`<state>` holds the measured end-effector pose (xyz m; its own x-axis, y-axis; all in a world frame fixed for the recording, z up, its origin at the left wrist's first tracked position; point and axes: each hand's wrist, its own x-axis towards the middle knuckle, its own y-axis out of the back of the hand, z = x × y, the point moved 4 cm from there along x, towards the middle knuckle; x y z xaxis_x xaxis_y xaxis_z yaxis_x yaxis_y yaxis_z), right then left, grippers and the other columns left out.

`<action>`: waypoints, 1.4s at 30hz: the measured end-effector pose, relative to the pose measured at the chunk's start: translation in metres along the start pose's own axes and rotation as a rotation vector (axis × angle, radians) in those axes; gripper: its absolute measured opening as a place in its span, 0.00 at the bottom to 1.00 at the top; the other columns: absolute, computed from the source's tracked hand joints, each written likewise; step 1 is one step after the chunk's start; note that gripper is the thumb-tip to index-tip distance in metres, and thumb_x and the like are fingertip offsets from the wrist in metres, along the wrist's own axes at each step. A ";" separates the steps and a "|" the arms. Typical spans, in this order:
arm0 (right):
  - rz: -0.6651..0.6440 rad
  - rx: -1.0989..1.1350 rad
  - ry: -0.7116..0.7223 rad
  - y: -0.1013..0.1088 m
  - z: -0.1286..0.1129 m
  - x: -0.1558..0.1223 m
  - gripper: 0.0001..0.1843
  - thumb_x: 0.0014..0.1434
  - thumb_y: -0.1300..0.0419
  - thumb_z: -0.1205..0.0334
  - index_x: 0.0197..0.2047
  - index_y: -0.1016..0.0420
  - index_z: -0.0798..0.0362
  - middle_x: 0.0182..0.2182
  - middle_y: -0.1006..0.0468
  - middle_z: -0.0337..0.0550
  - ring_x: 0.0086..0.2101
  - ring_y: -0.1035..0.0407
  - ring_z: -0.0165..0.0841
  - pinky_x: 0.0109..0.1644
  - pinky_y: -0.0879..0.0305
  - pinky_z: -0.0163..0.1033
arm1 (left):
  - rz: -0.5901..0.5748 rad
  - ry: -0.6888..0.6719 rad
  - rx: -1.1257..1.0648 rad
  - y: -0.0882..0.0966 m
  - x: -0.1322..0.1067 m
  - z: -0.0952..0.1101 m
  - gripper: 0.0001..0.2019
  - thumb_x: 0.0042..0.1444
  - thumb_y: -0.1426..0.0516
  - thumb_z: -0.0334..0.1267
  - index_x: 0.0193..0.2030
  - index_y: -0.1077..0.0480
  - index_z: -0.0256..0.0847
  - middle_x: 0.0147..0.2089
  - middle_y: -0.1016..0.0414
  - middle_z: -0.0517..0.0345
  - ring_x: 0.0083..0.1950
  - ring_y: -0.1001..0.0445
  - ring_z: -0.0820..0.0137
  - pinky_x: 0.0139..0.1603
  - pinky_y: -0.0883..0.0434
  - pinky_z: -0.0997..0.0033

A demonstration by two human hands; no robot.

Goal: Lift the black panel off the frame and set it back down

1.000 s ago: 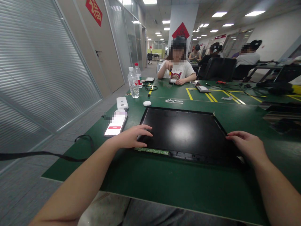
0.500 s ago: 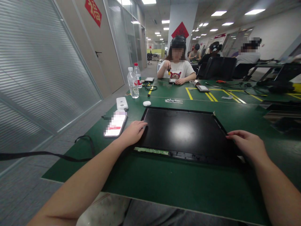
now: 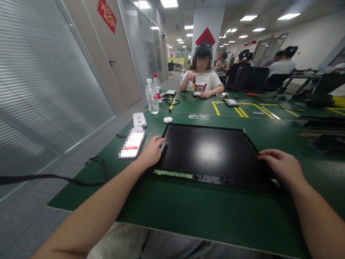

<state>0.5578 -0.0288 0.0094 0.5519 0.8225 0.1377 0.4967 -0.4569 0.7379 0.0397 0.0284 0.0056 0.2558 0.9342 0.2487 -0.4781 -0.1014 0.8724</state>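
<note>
A black flat display panel (image 3: pixel 188 151) lies in front of me, its glossy face up with a bright reflection in the middle. Along its near edge runs a narrow green circuit board (image 3: pixel 172 174). My left hand (image 3: pixel 151 153) is closed on the panel's left edge, fingertips over the rim. At the opposite side, my right hand (image 3: pixel 287 165) pinches the right edge between thumb and fingers. The undersides of both grips are hidden. A lit phone (image 3: pixel 132 144) lies just left of my left hand.
Beyond the phone are a white device (image 3: pixel 139 119), a small white case (image 3: pixel 168 119) and two bottles (image 3: pixel 152 99). Dark flat pieces (image 3: pixel 323 131) lie at the right. Across the green table (image 3: pixel 205 216), a person (image 3: pixel 201 77) works with a yellow-handled tool.
My left fingers have drawn back slightly to the left along the panel's edge. The right hand keeps its grip, and the panel stays nearly in place. The view has shifted slightly.
</note>
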 end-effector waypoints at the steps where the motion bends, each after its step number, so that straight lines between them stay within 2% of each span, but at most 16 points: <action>1: -0.002 -0.002 -0.004 0.000 0.000 0.000 0.18 0.39 0.38 0.48 0.31 0.15 0.46 0.30 0.15 0.45 0.35 0.27 0.44 0.41 0.34 0.47 | 0.006 0.020 0.016 0.000 0.000 -0.001 0.29 0.61 0.48 0.26 0.69 0.26 0.34 0.73 0.30 0.36 0.75 0.30 0.50 0.79 0.37 0.49; 5: -0.008 0.001 -0.022 0.001 0.001 -0.001 0.19 0.40 0.40 0.47 0.31 0.15 0.46 0.32 0.14 0.45 0.35 0.26 0.44 0.39 0.35 0.46 | -0.039 0.088 0.086 0.000 0.001 -0.006 0.25 0.62 0.46 0.30 0.64 0.23 0.31 0.68 0.24 0.32 0.72 0.27 0.43 0.78 0.35 0.43; 8: 0.000 0.011 -0.031 0.003 0.003 -0.001 0.19 0.40 0.41 0.48 0.32 0.14 0.46 0.34 0.12 0.46 0.35 0.25 0.44 0.38 0.35 0.46 | -0.055 0.100 0.087 0.001 0.002 -0.009 0.21 0.63 0.45 0.33 0.58 0.20 0.29 0.67 0.24 0.30 0.71 0.27 0.41 0.77 0.34 0.42; 13: 0.044 -0.055 -0.045 0.003 0.009 0.007 0.18 0.41 0.40 0.48 0.33 0.15 0.45 0.34 0.13 0.45 0.36 0.24 0.44 0.41 0.32 0.47 | -0.065 0.085 0.059 0.003 0.003 -0.010 0.21 0.62 0.46 0.34 0.57 0.18 0.33 0.67 0.22 0.34 0.70 0.26 0.42 0.76 0.33 0.45; 17: -0.046 -0.134 -0.033 -0.007 0.016 0.014 0.17 0.42 0.39 0.51 0.35 0.16 0.45 0.33 0.15 0.44 0.35 0.23 0.44 0.42 0.30 0.47 | -0.054 0.075 0.013 0.004 0.004 -0.011 0.21 0.61 0.45 0.34 0.56 0.17 0.35 0.66 0.20 0.37 0.70 0.25 0.44 0.76 0.33 0.45; 21: -0.062 -0.154 -0.038 -0.010 0.020 0.016 0.17 0.42 0.38 0.54 0.36 0.15 0.46 0.33 0.15 0.45 0.38 0.22 0.45 0.47 0.29 0.48 | -0.022 0.074 -0.054 0.007 0.004 -0.010 0.22 0.61 0.46 0.34 0.56 0.16 0.40 0.64 0.18 0.45 0.69 0.24 0.49 0.75 0.31 0.50; 23: -0.070 -0.139 -0.050 -0.009 0.022 0.018 0.17 0.42 0.37 0.54 0.36 0.15 0.45 0.34 0.15 0.45 0.38 0.21 0.46 0.47 0.28 0.49 | 0.016 0.100 -0.176 0.012 0.002 -0.007 0.20 0.60 0.45 0.34 0.53 0.14 0.43 0.62 0.16 0.49 0.68 0.23 0.49 0.74 0.30 0.51; 25: -0.081 -0.125 -0.053 -0.009 0.025 0.020 0.17 0.42 0.37 0.53 0.36 0.15 0.44 0.34 0.14 0.44 0.38 0.21 0.46 0.47 0.28 0.50 | 0.055 0.183 -0.394 0.018 0.000 -0.002 0.17 0.59 0.42 0.35 0.49 0.13 0.46 0.56 0.13 0.54 0.65 0.21 0.48 0.70 0.26 0.52; 28: -0.090 -0.130 -0.041 -0.010 0.028 0.024 0.17 0.41 0.37 0.52 0.36 0.15 0.44 0.33 0.14 0.44 0.38 0.21 0.47 0.47 0.28 0.51 | 0.093 0.446 -0.766 0.021 -0.007 0.005 0.15 0.58 0.39 0.34 0.48 0.13 0.45 0.41 0.11 0.54 0.47 0.14 0.54 0.48 0.17 0.60; 30: -0.092 -0.139 -0.035 -0.011 0.029 0.025 0.17 0.41 0.36 0.51 0.36 0.15 0.44 0.33 0.15 0.44 0.37 0.21 0.46 0.46 0.28 0.51 | 0.102 0.603 -0.992 0.021 -0.011 0.011 0.16 0.57 0.36 0.31 0.50 0.13 0.42 0.33 0.14 0.54 0.33 0.15 0.61 0.34 0.20 0.68; 32: -0.090 -0.135 -0.039 -0.012 0.031 0.025 0.17 0.41 0.36 0.51 0.36 0.15 0.44 0.33 0.15 0.45 0.36 0.21 0.46 0.45 0.28 0.50 | 0.114 0.693 -1.146 0.020 -0.013 0.019 0.18 0.57 0.37 0.27 0.52 0.14 0.40 0.29 0.16 0.55 0.27 0.18 0.65 0.27 0.22 0.71; 36: -0.044 -0.128 -0.010 -0.014 0.032 0.025 0.16 0.41 0.37 0.53 0.34 0.15 0.44 0.32 0.15 0.45 0.35 0.21 0.45 0.43 0.27 0.49 | 0.127 0.784 -1.283 0.020 -0.013 0.025 0.21 0.60 0.40 0.24 0.58 0.16 0.37 0.28 0.16 0.55 0.23 0.20 0.67 0.23 0.23 0.73; 42: -0.055 -0.135 0.005 -0.016 0.035 0.027 0.15 0.42 0.37 0.53 0.35 0.16 0.44 0.31 0.16 0.44 0.34 0.21 0.45 0.42 0.28 0.49 | 0.118 0.790 -1.407 0.010 -0.010 0.013 0.25 0.61 0.36 0.27 0.66 0.22 0.36 0.35 0.12 0.52 0.26 0.16 0.66 0.28 0.19 0.71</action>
<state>0.5884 -0.0117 -0.0217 0.5227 0.8469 0.0980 0.4312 -0.3618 0.8265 0.0434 0.0133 0.0176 -0.0974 0.9229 -0.3725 -0.9278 -0.2196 -0.3016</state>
